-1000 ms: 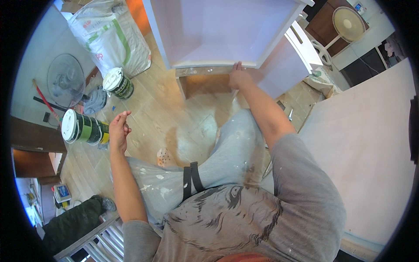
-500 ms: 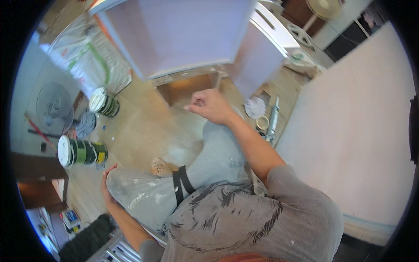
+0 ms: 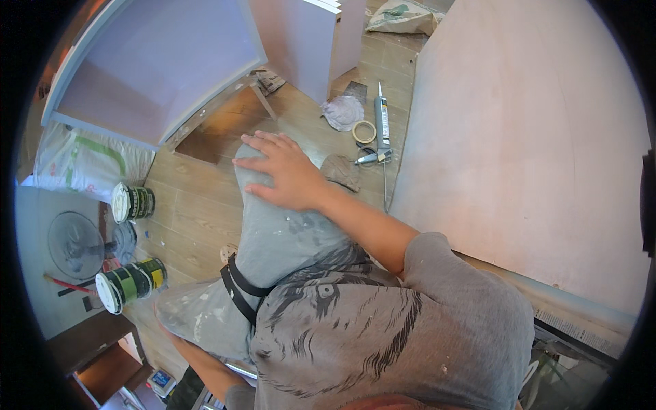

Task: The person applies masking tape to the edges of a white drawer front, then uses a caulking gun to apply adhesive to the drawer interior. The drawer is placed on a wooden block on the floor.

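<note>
My right hand (image 3: 287, 171) lies open on my right knee, fingers spread over the grey, paint-flecked trousers (image 3: 301, 232). It holds nothing. Of my left arm, only the forearm (image 3: 201, 355) shows, running beside my left thigh; the knee hides the hand and its fingers. On the floor beyond my right hand are a caulking tube (image 3: 383, 123) with a pointed nozzle, a roll of tape (image 3: 364, 132), a crumpled whitish cloth (image 3: 342, 113) and a brownish rounded pad or rag (image 3: 342, 172).
Ahead on the left stands a pale cabinet box (image 3: 164, 68), with pale panels (image 3: 301, 41) beside it. A large pale board (image 3: 519, 137) takes up the right side. Two paint buckets (image 3: 133, 202) (image 3: 130, 283), a fan (image 3: 75, 242) and a white plastic sack (image 3: 96, 160) are at the left.
My right hand has come down from above the knee, uncurled and flattened onto it. My left hand has slipped out of sight behind the left knee. The view has turned toward the right.
</note>
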Demonstrator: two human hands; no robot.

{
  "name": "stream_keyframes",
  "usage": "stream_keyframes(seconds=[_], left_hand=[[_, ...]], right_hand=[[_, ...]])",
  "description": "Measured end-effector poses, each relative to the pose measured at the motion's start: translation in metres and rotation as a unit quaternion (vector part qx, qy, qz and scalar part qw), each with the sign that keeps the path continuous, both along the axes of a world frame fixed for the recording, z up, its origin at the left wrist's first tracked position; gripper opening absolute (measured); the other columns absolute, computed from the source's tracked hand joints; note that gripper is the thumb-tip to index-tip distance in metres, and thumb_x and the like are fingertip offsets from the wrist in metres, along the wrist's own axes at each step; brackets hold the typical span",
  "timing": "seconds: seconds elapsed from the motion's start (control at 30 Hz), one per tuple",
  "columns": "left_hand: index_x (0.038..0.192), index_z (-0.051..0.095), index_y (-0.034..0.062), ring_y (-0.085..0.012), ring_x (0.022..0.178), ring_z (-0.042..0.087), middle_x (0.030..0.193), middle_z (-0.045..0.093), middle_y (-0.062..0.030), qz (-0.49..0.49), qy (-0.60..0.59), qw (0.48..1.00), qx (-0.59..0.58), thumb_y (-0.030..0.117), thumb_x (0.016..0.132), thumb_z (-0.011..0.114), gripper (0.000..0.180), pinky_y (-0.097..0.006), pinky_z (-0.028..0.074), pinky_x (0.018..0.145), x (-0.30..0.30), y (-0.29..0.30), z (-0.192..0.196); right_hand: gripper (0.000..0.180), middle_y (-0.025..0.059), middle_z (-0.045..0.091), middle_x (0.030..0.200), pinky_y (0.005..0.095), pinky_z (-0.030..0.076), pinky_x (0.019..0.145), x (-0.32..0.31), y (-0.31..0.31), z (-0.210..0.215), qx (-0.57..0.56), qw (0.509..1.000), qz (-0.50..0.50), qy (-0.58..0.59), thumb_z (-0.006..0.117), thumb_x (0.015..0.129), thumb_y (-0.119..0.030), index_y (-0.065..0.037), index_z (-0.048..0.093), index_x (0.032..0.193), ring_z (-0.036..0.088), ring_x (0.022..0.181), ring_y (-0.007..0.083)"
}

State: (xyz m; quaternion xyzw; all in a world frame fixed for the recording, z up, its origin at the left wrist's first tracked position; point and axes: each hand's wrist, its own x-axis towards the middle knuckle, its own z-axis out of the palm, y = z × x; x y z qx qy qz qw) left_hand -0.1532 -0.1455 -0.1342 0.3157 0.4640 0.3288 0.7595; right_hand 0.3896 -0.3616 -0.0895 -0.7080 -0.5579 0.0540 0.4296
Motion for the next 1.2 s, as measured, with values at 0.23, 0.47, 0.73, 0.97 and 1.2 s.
stream_keyframes(seconds=[0.23, 0.47, 0.73, 0.97, 1.2], left_hand=[[0.149, 0.049, 0.0016, -0.0296, 0.14, 0.049, 0.152, 0.053, -0.0132, 0.155, 0.064, 0.983, 0.069, 0.053, 0.107, 0.044, 0.066, -0.044, 0.037, 0.119, 0.012, -0.073, 0.051], [0.15, 0.045, -0.0013, -0.0291, 0.137, 0.051, 0.149, 0.054, -0.0161, 0.035, 0.181, 0.982, 0.043, 0.056, 0.104, 0.053, 0.075, -0.042, 0.038, 0.116, 0.032, -0.094, 0.045], [0.153, 0.039, -0.007, -0.0297, 0.134, 0.052, 0.149, 0.052, -0.0197, -0.049, 0.464, 0.88, 0.086, 0.057, 0.097, 0.065, 0.089, -0.04, 0.038, 0.114, 0.096, -0.06, 0.038], [0.148, 0.047, -0.0054, -0.0296, 0.131, 0.054, 0.147, 0.055, -0.0176, -0.007, 0.415, 0.903, 0.109, 0.052, 0.097, 0.067, 0.08, -0.04, 0.039, 0.113, 0.099, -0.062, 0.03], [0.145, 0.05, -0.007, -0.0307, 0.129, 0.056, 0.143, 0.058, -0.0197, -0.021, 0.49, 0.843, 0.221, 0.047, 0.098, 0.068, 0.074, -0.04, 0.039, 0.113, 0.149, -0.08, 0.043]], right_hand=[[0.044, 0.0192, 0.068, 0.131, 0.0405, 0.046, 0.109, 0.075, 0.002, -0.111, -0.052, 0.92, -0.01, 0.389, 0.068, 0.094, -0.031, -0.009, 0.068, 0.133, 0.063, 0.126, 0.0326], [0.046, 0.028, 0.055, 0.14, 0.0472, 0.048, 0.106, 0.137, -0.103, -0.304, -0.342, 0.874, -0.289, 0.189, 0.071, 0.082, -0.019, -0.008, 0.069, 0.127, 0.057, 0.127, 0.0425], [0.053, 0.0271, 0.046, 0.15, 0.0462, 0.044, 0.112, 0.113, -0.147, -0.315, -0.37, 0.847, -0.314, 0.214, 0.067, 0.08, -0.01, -0.007, 0.066, 0.132, 0.053, 0.134, 0.0419], [0.038, 0.0239, 0.059, 0.13, 0.048, 0.052, 0.099, 0.115, -0.151, -0.332, -0.344, 0.866, -0.332, 0.146, 0.063, 0.082, -0.004, -0.003, 0.073, 0.118, 0.063, 0.116, 0.0422], [0.024, 0.0248, 0.065, 0.118, 0.0482, 0.052, 0.096, 0.16, -0.12, -0.319, -0.249, 0.883, -0.378, 0.125, 0.063, 0.085, -0.002, 0.0, 0.076, 0.105, 0.064, 0.111, 0.0432]])
